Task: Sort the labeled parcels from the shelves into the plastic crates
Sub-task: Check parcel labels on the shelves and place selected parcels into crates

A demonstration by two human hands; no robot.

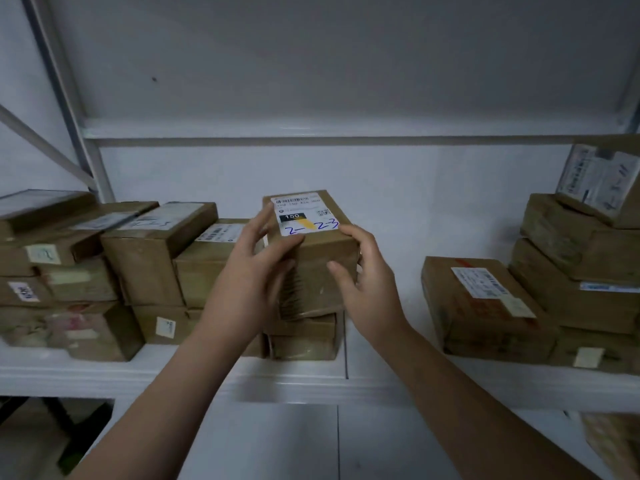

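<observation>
A brown cardboard parcel [313,252] with a white label marked "2-2-3" in blue sits on top of a short stack in the middle of the white shelf [346,379]. My left hand [252,271] grips its left side, thumb near the label's lower edge. My right hand [365,271] grips its right side, thumb against the front face. Under it lie two flatter parcels [304,337]. No plastic crate is in view.
Several labeled parcels [104,271] are stacked on the shelf's left part. Another stack [568,271] fills the right part, with a flat parcel [485,306] in front. An upper shelf board [311,133] spans above. A grey upright post [69,98] stands at left.
</observation>
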